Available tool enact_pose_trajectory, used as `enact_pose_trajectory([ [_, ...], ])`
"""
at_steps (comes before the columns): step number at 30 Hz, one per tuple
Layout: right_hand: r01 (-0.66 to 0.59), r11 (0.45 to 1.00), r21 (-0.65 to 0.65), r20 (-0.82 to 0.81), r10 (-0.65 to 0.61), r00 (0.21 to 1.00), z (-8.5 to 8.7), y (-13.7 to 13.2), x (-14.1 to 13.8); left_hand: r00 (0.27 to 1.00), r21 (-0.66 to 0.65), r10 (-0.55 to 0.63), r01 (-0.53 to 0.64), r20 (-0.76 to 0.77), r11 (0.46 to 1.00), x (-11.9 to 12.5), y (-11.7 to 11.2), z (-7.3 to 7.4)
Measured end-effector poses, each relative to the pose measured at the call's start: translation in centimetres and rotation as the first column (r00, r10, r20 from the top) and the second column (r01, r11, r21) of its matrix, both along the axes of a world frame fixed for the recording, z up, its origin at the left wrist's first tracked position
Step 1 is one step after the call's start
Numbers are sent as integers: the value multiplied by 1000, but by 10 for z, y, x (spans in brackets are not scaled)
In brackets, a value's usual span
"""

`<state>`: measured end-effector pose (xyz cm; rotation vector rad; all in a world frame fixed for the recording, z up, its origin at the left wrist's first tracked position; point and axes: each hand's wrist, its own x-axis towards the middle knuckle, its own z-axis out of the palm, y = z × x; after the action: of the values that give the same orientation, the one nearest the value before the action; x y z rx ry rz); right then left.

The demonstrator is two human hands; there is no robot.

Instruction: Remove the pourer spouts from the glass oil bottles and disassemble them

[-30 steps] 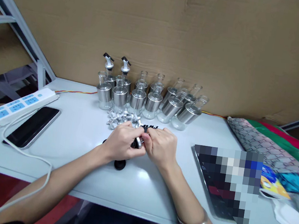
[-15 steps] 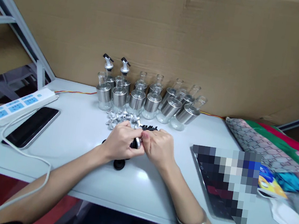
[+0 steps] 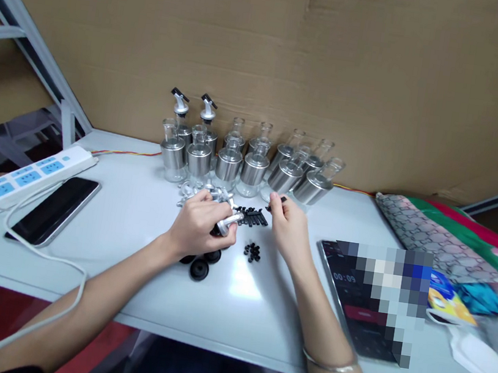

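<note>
My left hand point(image 3: 201, 222) is closed around a silver pourer spout point(image 3: 231, 221) with a black part showing below it. Between the thumb and fingers of my right hand point(image 3: 287, 226) is a small black lever point(image 3: 281, 200), mostly covered. Several more black levers point(image 3: 254, 217) lie on the table between the hands. Little black caps point(image 3: 252, 251) form a small pile just below them. Black round stoppers point(image 3: 199, 269) rest under my left hand, and a heap of silver spout pieces point(image 3: 189, 188) sits behind it.
Glass bottles with steel sleeves point(image 3: 228, 164) stand in rows at the back; two carry black-and-silver pourers point(image 3: 208, 107). On the left are a phone point(image 3: 53, 211), its white cable and a power strip point(image 3: 22, 179). A tablet point(image 3: 358, 313) and a patterned cloth point(image 3: 436, 240) lie on the right.
My hands were together at the spout and have come apart. My right hand moved right and up and now pinches a black lever. The small caps have come into sight.
</note>
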<state>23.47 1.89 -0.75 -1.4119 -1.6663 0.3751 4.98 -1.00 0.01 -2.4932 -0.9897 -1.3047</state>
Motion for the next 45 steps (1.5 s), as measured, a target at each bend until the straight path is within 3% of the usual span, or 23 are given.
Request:
enact_pose_trajectory([
  [5,-23,982,-186,135,49,990,-16,14,15,999,14,-10,10,38,1000,-1,0,3],
  [12,-45,976,-212,168,81,982,-20,12,12,998,11,-48,47,35,999,-1,-1,4],
  [20,-113,985,-129,217,139,966,-26,13,8,1000,9,-14,14,-14,1000,0,-1,1],
  [26,-51,998,-25,277,56,959,-39,17,13,1000,22,-24,24,3,999,0,0,2],
  [29,-26,1000,18,288,20,957,-35,16,15,999,13,-37,37,21,999,-1,1,2],
  [33,-167,986,9,96,165,982,-11,6,7,999,-15,-29,30,25,999,-1,1,2],
  [37,-403,915,-18,-185,393,901,8,-7,-5,998,-81,19,-14,61,997,-2,1,3],
  [41,-499,865,-48,-320,460,828,8,-14,-13,997,-117,43,-36,58,993,-2,2,3],
  [45,-520,852,-59,-293,483,825,6,-16,-16,999,-140,41,-40,4,989,-1,2,2],
])
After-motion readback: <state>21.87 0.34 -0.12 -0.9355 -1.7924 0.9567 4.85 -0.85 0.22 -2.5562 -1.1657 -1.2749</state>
